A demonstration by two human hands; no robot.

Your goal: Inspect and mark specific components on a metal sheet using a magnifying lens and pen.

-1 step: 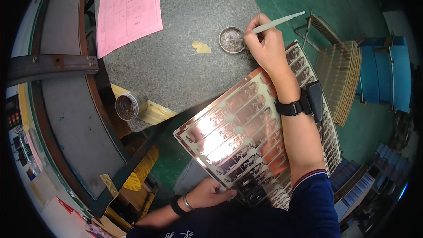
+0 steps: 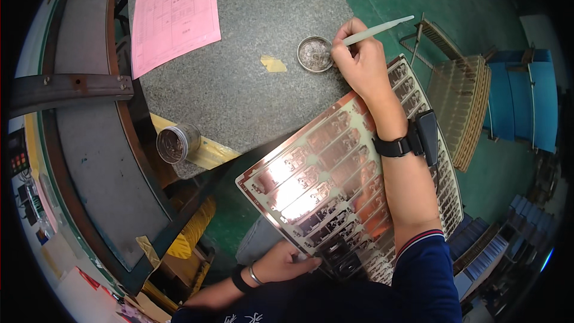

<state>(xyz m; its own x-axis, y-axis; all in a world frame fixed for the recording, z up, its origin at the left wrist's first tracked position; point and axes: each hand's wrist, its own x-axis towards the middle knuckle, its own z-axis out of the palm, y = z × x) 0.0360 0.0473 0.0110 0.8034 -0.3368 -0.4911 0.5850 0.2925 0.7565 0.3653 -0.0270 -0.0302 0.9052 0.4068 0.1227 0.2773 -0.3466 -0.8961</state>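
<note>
My right hand [image 2: 365, 60] pinches a slim pale green pen-like tool [image 2: 382, 27]. Its upper end points up and right, while its lower end is hidden by my fingers beside a shallow round metal lid [image 2: 314, 54]. Dark residue covers the inside of that lid. Below my right forearm lies a copper-coloured circuit board panel [image 2: 323, 137], tilted against the table's near edge, with rows of repeated patterns. Closed on the panel's lower left edge is my left hand [image 2: 284, 263], thumb on top; its other fingers are mostly hidden.
On the grey speckled table [image 2: 257, 12] lie a pink printed sheet [image 2: 176, 18] and a scrap of yellow tape [image 2: 273, 64]. An open jar [image 2: 178, 143] stands at the near left corner. A metal frame [image 2: 66, 93] runs along the left. Stacked panels [image 2: 460, 101] stand at right.
</note>
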